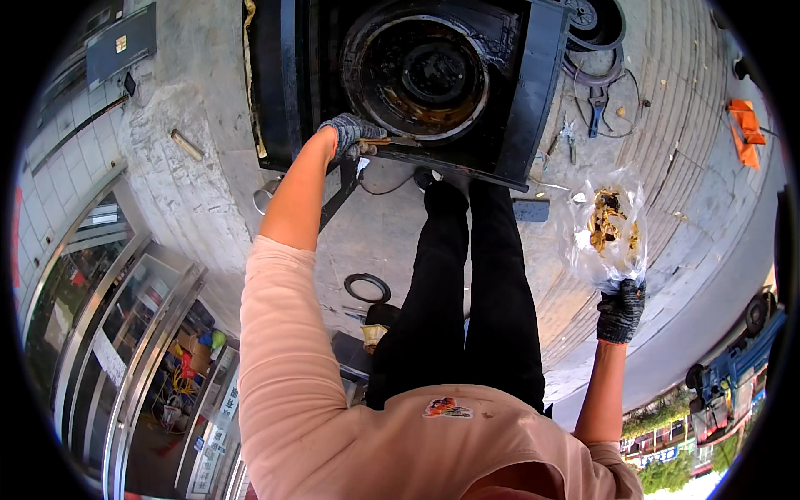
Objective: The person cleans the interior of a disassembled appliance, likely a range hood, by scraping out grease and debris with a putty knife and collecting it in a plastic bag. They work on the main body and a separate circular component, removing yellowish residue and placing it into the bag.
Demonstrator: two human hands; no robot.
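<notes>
A greasy black metal housing (543,92) with a round opening, its metal ring (482,100) and dark inside coated in brown grease, lies in front of me. At its near edge my left hand (354,135), in a grey knitted glove, is closed around a thin tool with a brown handle (377,142); the tool's far end reaches the ring's near rim and its kind is unclear. Out to the right my right hand (621,312), gloved in dark knit, grips the gathered end of a clear plastic bag (575,242). Yellow-brown greasy lumps (607,221) are inside the bag.
Right of the housing lie a blue-handled adjustable wrench (597,112), pliers (572,142) and black round parts (593,25). A black ring (367,288) and a small tub (373,337) are near my legs. Glass doors (125,317) stand left; orange cloth (747,125) lies far right.
</notes>
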